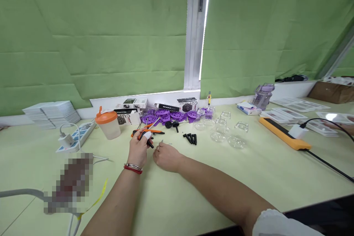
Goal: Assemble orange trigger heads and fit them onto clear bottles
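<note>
At the middle of the table (177,199) in the head view, the left hand (139,145) pinches a short black rod (150,144) between bent fingers, with a white cover (146,136) on its thumb. The rod's long axis slants down toward the wearer and to the right, its lower end pointing into the small gap before the right hand (166,157). The 2 hands sit near each other but apart; the rod lies to the left of the right hand and slightly farther out. The right hand is curled, knuckles up, its fingertips largely hidden; I cannot tell whether it pinches anything. An orange-and-black tool (155,131) lies just beyond the rod. Farther out are purple wheels (163,114), and to the right, nearer the right hand, a cluster of black handles (190,139).
</note>
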### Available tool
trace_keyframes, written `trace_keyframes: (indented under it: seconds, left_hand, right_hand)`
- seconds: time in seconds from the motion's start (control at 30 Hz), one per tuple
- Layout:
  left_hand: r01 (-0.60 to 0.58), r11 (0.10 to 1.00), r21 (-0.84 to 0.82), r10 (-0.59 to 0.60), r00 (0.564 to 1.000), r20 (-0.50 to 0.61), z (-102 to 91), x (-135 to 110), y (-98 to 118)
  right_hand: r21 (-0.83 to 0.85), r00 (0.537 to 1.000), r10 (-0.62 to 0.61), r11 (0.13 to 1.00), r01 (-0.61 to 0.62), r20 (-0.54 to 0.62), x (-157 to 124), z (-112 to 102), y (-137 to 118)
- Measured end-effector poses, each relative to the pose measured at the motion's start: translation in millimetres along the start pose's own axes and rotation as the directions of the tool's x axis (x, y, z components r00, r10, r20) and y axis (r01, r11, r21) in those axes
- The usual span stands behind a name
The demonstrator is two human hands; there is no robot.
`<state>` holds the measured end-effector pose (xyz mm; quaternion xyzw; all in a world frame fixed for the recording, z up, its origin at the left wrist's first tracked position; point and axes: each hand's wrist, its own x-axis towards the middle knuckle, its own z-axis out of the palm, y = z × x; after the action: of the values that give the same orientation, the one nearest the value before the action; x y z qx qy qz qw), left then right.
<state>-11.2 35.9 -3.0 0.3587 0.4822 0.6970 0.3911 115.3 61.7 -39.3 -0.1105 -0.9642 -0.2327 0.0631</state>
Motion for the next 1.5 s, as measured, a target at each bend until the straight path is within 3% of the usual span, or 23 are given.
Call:
trace_keyframes:
  seconds: [0.37,0.47,0.57,0.67,0.73,0.8,0.87,0.9,0.93,1.0,1.1,1.27,1.37,1.5]
  left_hand:
    - [0.007,0.999,0.034,-0.006,1.0,-0.02,1.6,-0.6,1.8]
    - [-0.006,1.0,0.03,0.007,1.0,-0.016,0.5,1.3,-0.5]
    - [-0.024,0.999,0.033,0.024,1.0,-0.008,-1.3,2.8,-1.7]
    - [-0.017,0.998,0.059,0.016,1.0,0.022,-2.3,2.5,-1.8]
    - [0.011,0.995,0.1,-0.019,0.996,0.083,-1.0,-0.3,-2.3]
    - [0.033,0.987,0.16,-0.063,0.98,0.19,2.5,-6.1,-3.0]
    - [0.032,0.972,0.231,-0.106,0.942,0.318,8.2,-14.7,-3.4]
    - [0.024,0.964,0.263,-0.126,0.918,0.376,11.5,-19.5,-3.4]
    - [0.015,0.958,0.287,-0.144,0.89,0.432,14.9,-24.3,-3.0]
    - [0.001,0.954,0.301,-0.164,0.84,0.517,21.1,-32.8,-1.9]
    - [-0.03,0.957,0.287,-0.151,0.794,0.589,27.0,-39.9,0.5]
    - [-0.097,0.938,0.332,-0.14,0.772,0.62,26.1,-38.7,0.9]
    - [-0.107,0.924,0.366,-0.159,0.764,0.625,23.1,-36.1,-1.6]
    - [-0.101,0.919,0.381,-0.172,0.766,0.619,21.3,-34.7,-3.5]
  right_hand:
    - [-0.062,0.982,-0.163,0.986,0.157,-0.093,3.4,4.1,8.5]
    - [-0.108,0.957,-0.202,0.977,0.183,-0.21,1.5,8.0,8.7]
    - [-0.147,0.897,-0.229,0.972,0.186,-0.379,-4.0,4.6,7.6]
    - [-0.057,0.834,-0.109,0.994,0.092,-0.542,-13.9,-11.5,5.7]
    - [0.142,0.762,0.137,0.988,-0.06,-0.633,-22.2,-28.1,5.6]
    - [0.426,0.62,0.438,0.887,-0.178,-0.651,-30.2,-45.5,8.1]
    - [0.696,0.437,0.702,0.687,-0.207,-0.563,-36.6,-59.2,13.3]
    - [0.793,0.366,0.791,0.579,-0.191,-0.49,-38.8,-63.5,16.7]
    - [0.863,0.312,0.856,0.477,-0.166,-0.413,-40.4,-65.7,20.3]
    - [0.94,0.264,0.923,0.318,-0.12,-0.278,-41.6,-64.7,26.8]
    - [0.985,0.287,0.95,0.152,-0.085,-0.122,-40.4,-55.7,32.9]
    - [0.997,0.397,0.915,-0.053,-0.057,0.071,-38.5,-47.6,36.7]
    - [0.993,0.443,0.889,-0.091,-0.077,0.116,-39.9,-47.7,40.3]
    - [0.992,0.442,0.891,-0.053,-0.115,0.099,-42.0,-47.8,43.3]
